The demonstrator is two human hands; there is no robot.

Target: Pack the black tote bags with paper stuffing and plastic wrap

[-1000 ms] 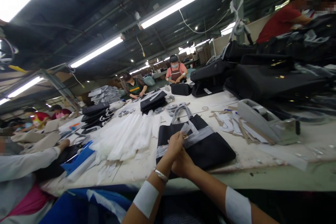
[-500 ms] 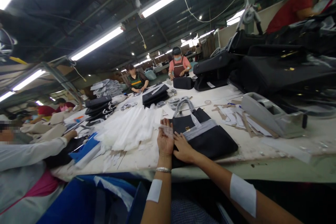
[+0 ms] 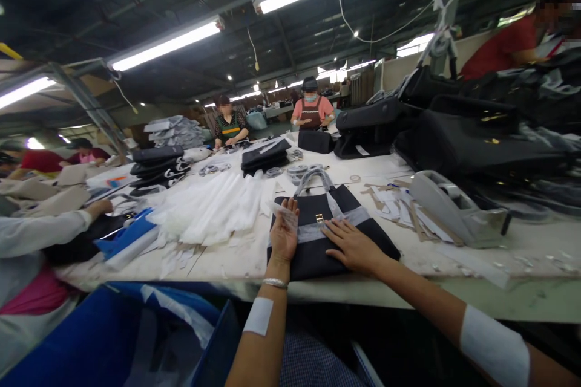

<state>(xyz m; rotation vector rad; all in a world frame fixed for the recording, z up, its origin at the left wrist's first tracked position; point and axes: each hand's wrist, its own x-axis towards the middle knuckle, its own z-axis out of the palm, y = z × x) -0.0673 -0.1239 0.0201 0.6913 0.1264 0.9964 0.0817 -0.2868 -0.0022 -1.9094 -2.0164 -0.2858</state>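
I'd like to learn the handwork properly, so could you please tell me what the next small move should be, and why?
Probably the left hand should lay its clear strip onto the bag: the strip crosses that hand's raised fingers rather than lying flat, while the right hand rests on the bag's front and could steady it.

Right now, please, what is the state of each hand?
Left hand: open, palm up, strip of clear film across it; whether gripped, I cannot tell.
Right hand: open, palm down on the black bag.
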